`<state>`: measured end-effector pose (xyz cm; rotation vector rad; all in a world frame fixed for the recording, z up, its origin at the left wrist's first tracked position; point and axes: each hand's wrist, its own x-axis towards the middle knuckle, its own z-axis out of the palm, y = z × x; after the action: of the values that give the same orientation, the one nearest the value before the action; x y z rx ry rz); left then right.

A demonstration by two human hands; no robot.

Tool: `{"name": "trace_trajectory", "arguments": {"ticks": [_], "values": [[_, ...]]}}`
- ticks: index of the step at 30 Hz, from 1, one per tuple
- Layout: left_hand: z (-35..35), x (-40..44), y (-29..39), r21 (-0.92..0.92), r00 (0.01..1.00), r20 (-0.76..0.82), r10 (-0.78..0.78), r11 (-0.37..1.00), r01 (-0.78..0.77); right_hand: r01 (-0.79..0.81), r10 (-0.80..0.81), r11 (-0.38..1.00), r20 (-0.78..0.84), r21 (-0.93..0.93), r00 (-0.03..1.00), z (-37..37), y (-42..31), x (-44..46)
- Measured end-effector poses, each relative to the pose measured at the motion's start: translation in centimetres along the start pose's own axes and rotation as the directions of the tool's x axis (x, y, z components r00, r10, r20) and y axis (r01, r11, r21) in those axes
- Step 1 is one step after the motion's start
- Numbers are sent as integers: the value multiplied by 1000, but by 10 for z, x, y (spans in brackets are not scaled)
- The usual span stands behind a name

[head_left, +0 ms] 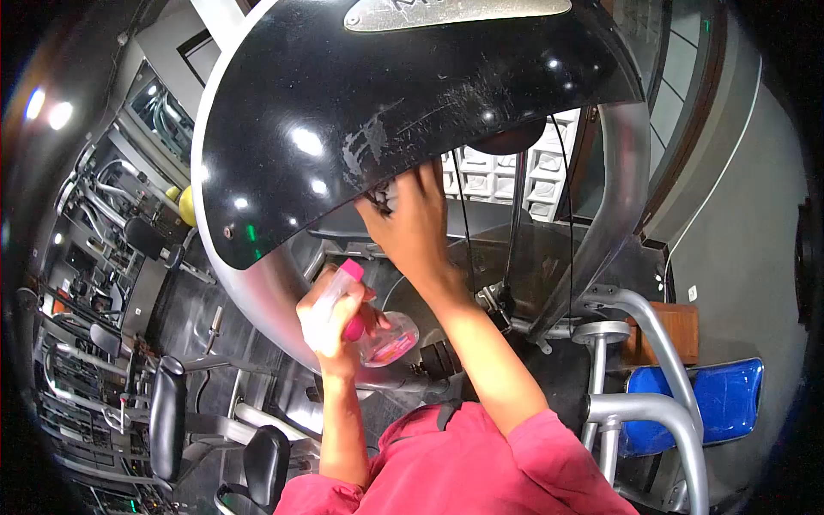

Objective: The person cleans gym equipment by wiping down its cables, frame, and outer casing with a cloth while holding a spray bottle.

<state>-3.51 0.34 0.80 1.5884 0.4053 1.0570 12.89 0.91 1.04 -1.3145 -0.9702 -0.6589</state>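
My left hand [330, 313] is closed round the neck of a spray bottle with a pink nozzle [352, 270]. Below the fingers shows its clear body [390, 342], which has a colourful label. My right hand [410, 219] is raised to the lower edge of a glossy black machine cover [412, 94]. Its fingertips pass behind that edge and are partly hidden. A small greyish crumpled thing [384, 197] shows between thumb and fingers; its kind is unclear. Pale scuffs mark the cover just above this hand.
Curved silver tubing [627, 180] frames the machine, and dark cables [463, 206] hang beneath the cover. To the right are grey handle bars [648, 408] and a blue seat [730, 399]. Black-padded gym machines [167, 421] fill the left side.
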Motion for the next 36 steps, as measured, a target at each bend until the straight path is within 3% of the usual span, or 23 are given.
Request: {"name": "trace_trajectory", "arguments": {"ticks": [1, 3, 4, 9, 11, 15, 17, 18, 20, 25, 27, 28, 31, 34, 36], "values": [[-1, 0, 0, 1, 1000, 3, -3, 1000, 3, -4, 4, 1000, -1, -2, 1000, 6, 3, -3], [-4, 1, -1, -28, 1000, 21, 1, 1000, 0, -186, 206, 968, 107, -168, 973, 15, 10, -7], [-5, 1, -3, -80, 999, 45, 5, 997, -1, -177, 184, 975, 47, -137, 982, 17, 12, -11], [-11, -2, -10, -189, 993, 118, -24, 981, 46, -252, 252, 968, 37, 11, 967, 9, 42, -69], [-9, -4, -11, -224, 990, 105, -92, 968, 113, -383, 375, 923, 120, 47, 919, 3, 59, -103], [-7, -5, -24, -197, 985, 140, -103, 972, 130, -416, 391, 904, 206, 98, 897, -2, 76, -108], [-6, -6, -29, -201, 979, 160, -130, 966, 161, -262, 233, 957, 208, 123, 950, -6, 62, -64], [-6, -6, -30, -214, 976, 160, -149, 960, 182, -238, 200, 949, 192, 205, 961, -1, 55, -40], [-5, -7, -31, -226, 973, 159, -170, 953, 203, -209, 167, 960, 220, 185, 961, 5, 42, 2], [-6, -7, -34, -217, 967, 182, -179, 952, 218, -15, -18, 988, 208, 153, 978, 1, 48, 14], [-4, -7, -34, -235, 964, 187, -189, 944, 230, -365, 234, 870, 376, 331, 897, -4, 58, -9], [-3, -7, -32, -246, 963, 202, -177, 943, 225, -445, 292, 843, 436, 304, 851, -2, 76, -35], [2, -7, -35, -272, 957, 223, -184, 931, 242, -543, 360, 779, 486, 313, 796, -11, 102, -107], [5, -7, -37, -280, 950, 233, -209, 921, 271, -517, 368, 842, 539, 152, 758, -14, 106, -119], [2, -9, -38, -264, 946, 239, -220, 922, 282, -465, 329, 873, 527, 147, 784, -17, 97, -100]]}}
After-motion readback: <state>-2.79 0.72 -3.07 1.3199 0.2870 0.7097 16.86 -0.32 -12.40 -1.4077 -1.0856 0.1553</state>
